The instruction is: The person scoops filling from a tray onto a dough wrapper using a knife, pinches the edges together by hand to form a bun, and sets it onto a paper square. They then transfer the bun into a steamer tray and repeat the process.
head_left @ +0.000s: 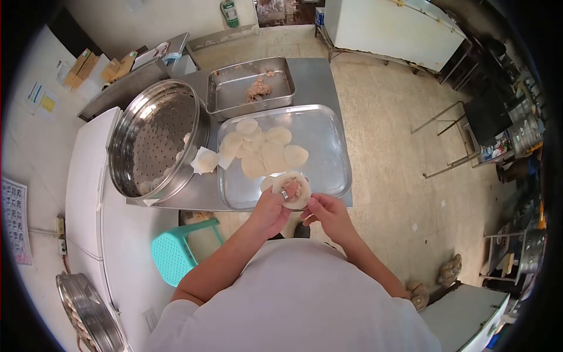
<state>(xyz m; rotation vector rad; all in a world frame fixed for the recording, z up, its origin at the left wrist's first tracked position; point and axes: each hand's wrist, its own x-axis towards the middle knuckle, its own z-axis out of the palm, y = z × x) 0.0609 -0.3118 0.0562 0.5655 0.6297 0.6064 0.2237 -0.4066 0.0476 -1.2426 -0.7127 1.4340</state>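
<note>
A round dough wrapper (302, 201) with pale meat filling in its middle is held up over the near edge of a metal tray (328, 146). My left hand (271, 212) grips it from the left, the thumb lying over the filling; a silver band shows there. At the wrapper's lower right edge, my right hand (329, 216) has thumb and fingers closed on the rim. Several flat round wrappers (273, 156) lie overlapping in the tray. Beyond it, a deep metal pan (220, 105) holds a lump of ground meat filling (258, 89) with a utensil partly in it.
On the left stands a large perforated steamer pan (155, 126) with a few pale pieces along its side. A wrapper on white paper (205, 161) rests between steamer and tray. Below are a teal stool (176, 252) and another steamer (88, 314). A white chest (393, 32) stands far right.
</note>
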